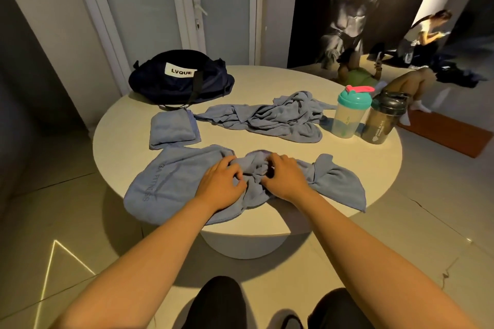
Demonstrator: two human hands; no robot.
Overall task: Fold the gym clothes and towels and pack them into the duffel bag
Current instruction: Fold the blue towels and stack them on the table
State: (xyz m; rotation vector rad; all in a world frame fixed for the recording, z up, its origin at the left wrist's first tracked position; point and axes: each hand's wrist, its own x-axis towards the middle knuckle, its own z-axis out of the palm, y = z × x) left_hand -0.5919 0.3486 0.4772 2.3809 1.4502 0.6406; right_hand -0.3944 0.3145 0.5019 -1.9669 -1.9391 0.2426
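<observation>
Where the towel [165,181] bunches, 2 hands grip it — left hand [222,181]; right hand [286,176].

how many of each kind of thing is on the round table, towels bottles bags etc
Blue towels: 3 - folded towel, crumpled towel, near towel gripped by the left hand and right hand
Shaker bottles: 2 - teal-lidded shaker, black-lidded shaker
Bags: 1 - duffel bag
Total: 6
</observation>
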